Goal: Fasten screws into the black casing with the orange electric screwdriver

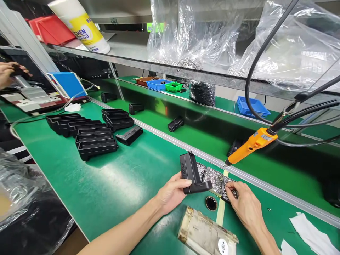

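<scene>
My left hand point(172, 193) grips a black plastic housing point(190, 171), L-shaped with raised lettering on its side, held tilted above the bench. The fingertips of my right hand point(247, 205) are pinched together over a small tray of metal parts point(228, 186); whatever lies between them is hidden. To its left sits a second tray of shiny small hardware point(213, 180), and a third tray point(201, 170) is partly covered by the housing. Below these are a round dark cup point(211, 203) and a worn, pale block fixture point(207, 233) with a white disc on it.
An orange electric screwdriver point(252, 146) hangs over the trays on cables. Several black housings point(97, 145) stand in rows at the left. More housings point(175, 124) lie on the green strip behind the metal rail. White cloths point(315, 232) lie at right. A co-worker's hand point(10, 72) shows far left.
</scene>
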Demonstrator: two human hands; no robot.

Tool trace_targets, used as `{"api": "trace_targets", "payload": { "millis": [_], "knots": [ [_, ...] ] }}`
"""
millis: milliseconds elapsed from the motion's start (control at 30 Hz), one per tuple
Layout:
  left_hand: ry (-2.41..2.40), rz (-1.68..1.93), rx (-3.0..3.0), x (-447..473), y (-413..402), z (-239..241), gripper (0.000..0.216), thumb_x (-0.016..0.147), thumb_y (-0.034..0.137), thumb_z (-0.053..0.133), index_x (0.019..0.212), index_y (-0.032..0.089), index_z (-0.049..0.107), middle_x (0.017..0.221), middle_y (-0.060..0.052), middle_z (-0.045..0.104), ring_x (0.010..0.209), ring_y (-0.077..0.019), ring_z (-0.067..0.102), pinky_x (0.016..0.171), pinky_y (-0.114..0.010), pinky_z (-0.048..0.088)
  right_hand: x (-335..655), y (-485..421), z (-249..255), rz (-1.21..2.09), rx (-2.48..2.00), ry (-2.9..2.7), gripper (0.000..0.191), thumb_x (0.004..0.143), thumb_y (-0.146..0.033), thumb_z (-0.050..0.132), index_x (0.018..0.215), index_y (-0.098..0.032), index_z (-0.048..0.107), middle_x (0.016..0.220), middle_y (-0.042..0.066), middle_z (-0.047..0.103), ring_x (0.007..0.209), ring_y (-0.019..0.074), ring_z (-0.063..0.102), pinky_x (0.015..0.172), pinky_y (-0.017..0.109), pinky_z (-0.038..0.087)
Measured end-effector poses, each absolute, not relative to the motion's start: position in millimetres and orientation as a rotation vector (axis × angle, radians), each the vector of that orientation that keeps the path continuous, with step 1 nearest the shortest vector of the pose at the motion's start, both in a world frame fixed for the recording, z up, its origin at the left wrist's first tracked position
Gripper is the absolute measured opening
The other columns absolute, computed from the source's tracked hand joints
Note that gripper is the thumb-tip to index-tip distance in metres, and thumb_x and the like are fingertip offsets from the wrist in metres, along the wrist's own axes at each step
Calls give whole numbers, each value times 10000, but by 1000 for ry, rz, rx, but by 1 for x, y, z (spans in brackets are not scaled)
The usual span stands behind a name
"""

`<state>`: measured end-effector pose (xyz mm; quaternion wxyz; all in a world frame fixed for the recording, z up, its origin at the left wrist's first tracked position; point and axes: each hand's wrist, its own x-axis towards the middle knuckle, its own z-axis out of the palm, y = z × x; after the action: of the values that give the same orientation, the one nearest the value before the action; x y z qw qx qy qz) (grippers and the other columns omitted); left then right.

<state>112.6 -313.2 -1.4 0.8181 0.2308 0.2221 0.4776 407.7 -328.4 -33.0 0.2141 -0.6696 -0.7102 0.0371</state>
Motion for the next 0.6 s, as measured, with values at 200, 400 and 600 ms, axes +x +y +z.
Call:
{"api": "trace_targets", "payload": {
  "millis": [200,400,600],
  "knots": [
    [500,1025,493,112,-313,1,440,747,206,880,1152,100,742,1168,-159,748,1128,-298,693,1021,-374,521,415,-328,-31,157,-1825,-1867,459,1015,-630,557,987,-193,697,933,43,677,800,185,630,726,342,526],
    [516,1020,481,112,-313,1,498,732,191,886,1192,88,724,1169,-163,746,1148,-308,685,1058,-402,506,407,-372,-5,241,-1720,-1811,357,1008,-561,580,953,-242,728,705,-19,620,542,149,543,522,286,454],
    [526,1010,469,112,-312,1,511,721,185,889,1193,78,726,1168,-166,747,1189,-316,669,1086,-405,490,394,-441,17,226,-1171,-2214,90,1017,-265,665,1095,-251,707,1028,20,739,859,181,719,826,287,599]
  ]
}}
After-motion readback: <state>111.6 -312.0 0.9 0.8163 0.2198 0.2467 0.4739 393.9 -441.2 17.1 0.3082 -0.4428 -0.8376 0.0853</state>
